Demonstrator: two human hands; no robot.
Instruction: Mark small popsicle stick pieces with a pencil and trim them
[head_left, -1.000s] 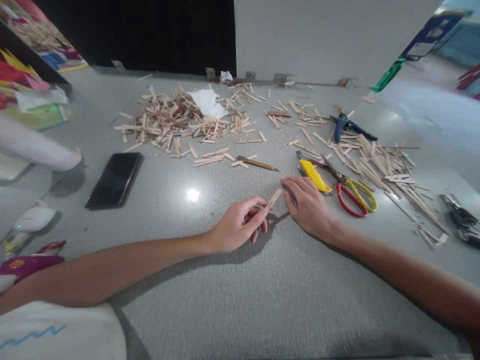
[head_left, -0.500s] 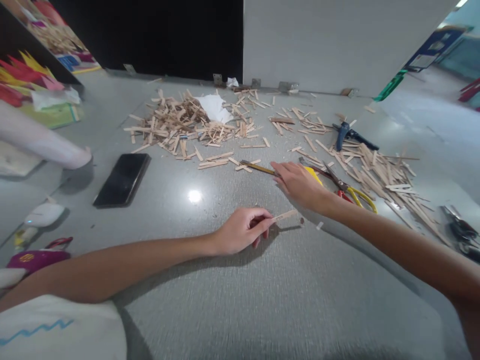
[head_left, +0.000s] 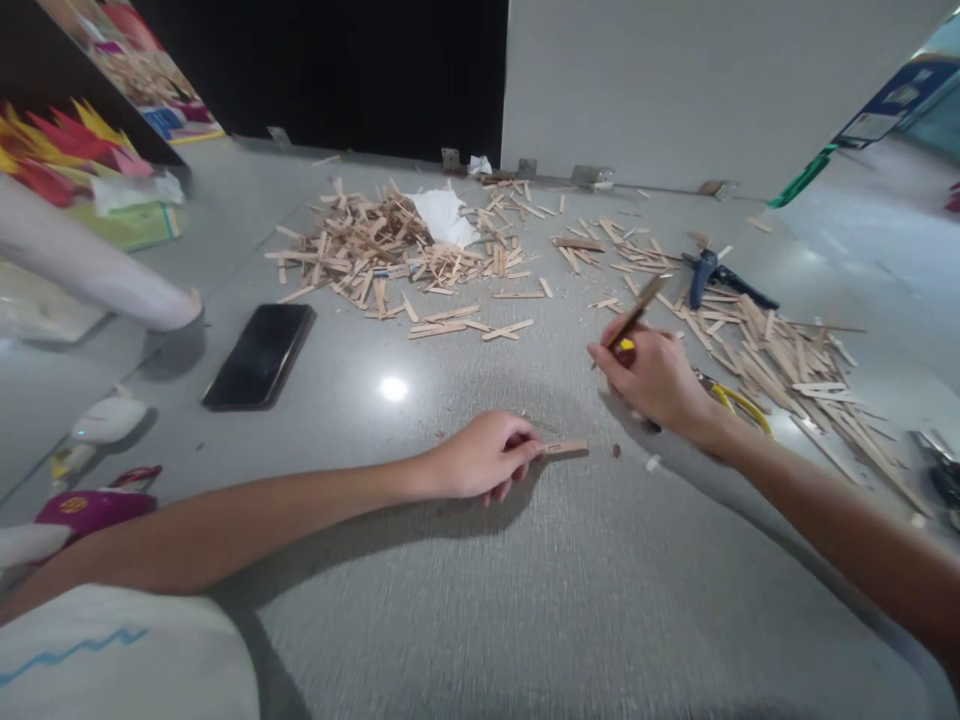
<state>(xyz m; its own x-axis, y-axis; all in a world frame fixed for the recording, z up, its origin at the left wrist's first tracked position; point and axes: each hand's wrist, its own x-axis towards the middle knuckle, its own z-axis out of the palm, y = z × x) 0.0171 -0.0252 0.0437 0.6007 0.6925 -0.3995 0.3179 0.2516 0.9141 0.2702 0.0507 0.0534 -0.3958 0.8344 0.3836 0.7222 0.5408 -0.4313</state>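
My left hand (head_left: pixel 484 457) rests low over the grey table, thumb and fingers pinched on a short flat wooden craft stick (head_left: pixel 568 448) that points right and has a small dark mark. To its upper right, my right hand (head_left: pixel 654 378) is closed like a writing grip on a slim brownish pen-like tool (head_left: pixel 640 302); its exact kind is unclear. The tool's thin end points down and left, above the table. A yellow bit shows by the right fingers. Beyond that wrist lie yellow-handled pliers (head_left: pixel 739 403), partly hidden by the hand.
Wooden stick pieces are heaped (head_left: pixel 367 235) at the back, with white paper (head_left: pixel 445 218) on top. More sticks (head_left: pixel 780 350) lie right, beside a dark blue hand tool (head_left: pixel 705 278). A phone (head_left: pixel 260 357) and a purple glue gun (head_left: pixel 90 508) lie left, near another person's arm (head_left: pixel 97 255).
My right hand has picked the slim tool up off the table and turned it upright-tilted, moving right and slightly nearer. The left hand's stick has tipped slightly downward.
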